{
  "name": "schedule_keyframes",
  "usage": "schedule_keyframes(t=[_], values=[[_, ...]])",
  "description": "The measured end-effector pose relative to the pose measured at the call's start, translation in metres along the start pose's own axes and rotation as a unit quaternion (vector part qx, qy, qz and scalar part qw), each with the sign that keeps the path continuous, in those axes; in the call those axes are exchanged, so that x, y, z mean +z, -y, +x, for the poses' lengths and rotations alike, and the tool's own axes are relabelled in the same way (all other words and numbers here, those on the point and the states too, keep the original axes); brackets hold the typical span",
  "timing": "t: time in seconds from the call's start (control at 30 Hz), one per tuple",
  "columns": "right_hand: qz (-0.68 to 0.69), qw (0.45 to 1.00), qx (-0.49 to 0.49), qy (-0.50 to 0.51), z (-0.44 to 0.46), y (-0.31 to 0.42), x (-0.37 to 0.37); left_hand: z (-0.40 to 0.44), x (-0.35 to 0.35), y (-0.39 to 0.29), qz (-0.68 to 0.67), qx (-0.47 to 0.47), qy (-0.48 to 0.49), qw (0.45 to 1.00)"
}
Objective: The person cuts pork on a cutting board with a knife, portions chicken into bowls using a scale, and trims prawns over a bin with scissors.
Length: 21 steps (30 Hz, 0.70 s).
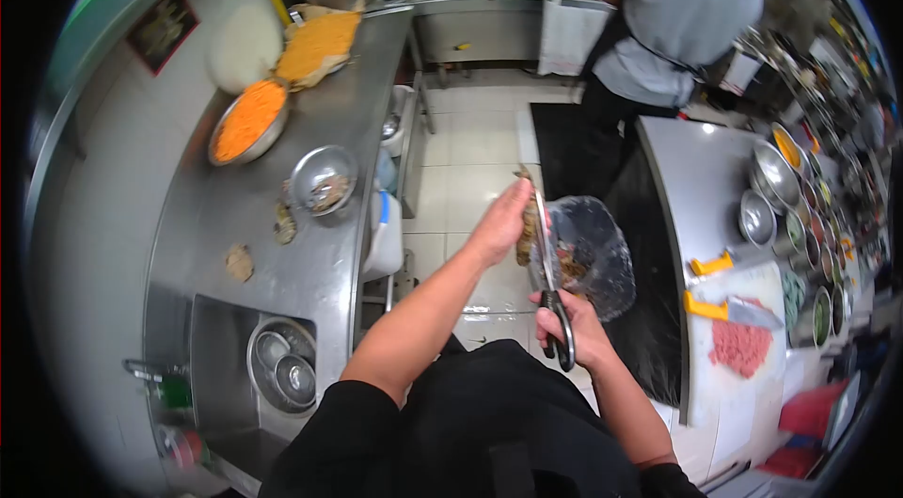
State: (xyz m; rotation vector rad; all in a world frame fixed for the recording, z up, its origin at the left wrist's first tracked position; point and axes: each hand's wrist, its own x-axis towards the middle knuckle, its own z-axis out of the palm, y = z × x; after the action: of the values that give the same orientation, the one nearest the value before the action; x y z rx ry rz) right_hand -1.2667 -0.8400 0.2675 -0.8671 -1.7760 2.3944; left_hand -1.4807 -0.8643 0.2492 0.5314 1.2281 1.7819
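My left hand (505, 223) is closed around a large brownish prawn (527, 239), whose ends stick out past the fingers. My right hand (578, 324) grips the black handles of a pair of scissors (551, 286). The long blades point away from me and lie along the prawn's right side; whether they cut into the shell I cannot tell. Below and just right of both hands stands a bin lined with a clear bag (616, 258), holding brownish and reddish scraps. On the left counter, another prawn (284, 223) lies beside a metal bowl (340, 164) with pale pieces in it.
The left steel counter (320, 253) carries a pale lump (239, 262), a bowl of orange shreds (251, 122) and a sink (212, 338). To the right, yellow-handled knives (712, 265) and minced meat (741, 347) lie on a white board. A co-worker (673, 18) stands ahead on the right.
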Motion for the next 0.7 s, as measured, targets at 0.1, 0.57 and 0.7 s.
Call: schedule_keyframes(t=[0.1,0.57,0.7], values=[[-0.028,0.999,0.012,0.009,0.016,0.004,0.021,-0.009,-0.03,-0.007,0.01,0.032,-0.016,0.999],[-0.165,0.972,0.048,0.163,0.109,0.034,0.129,-0.057,-0.262,-0.164,0.211,0.064,-0.337,0.915],[-0.147,0.979,0.045,0.136,0.132,0.029,0.128,-0.08,-0.333,-0.189,0.55,-0.006,-0.488,0.677]])
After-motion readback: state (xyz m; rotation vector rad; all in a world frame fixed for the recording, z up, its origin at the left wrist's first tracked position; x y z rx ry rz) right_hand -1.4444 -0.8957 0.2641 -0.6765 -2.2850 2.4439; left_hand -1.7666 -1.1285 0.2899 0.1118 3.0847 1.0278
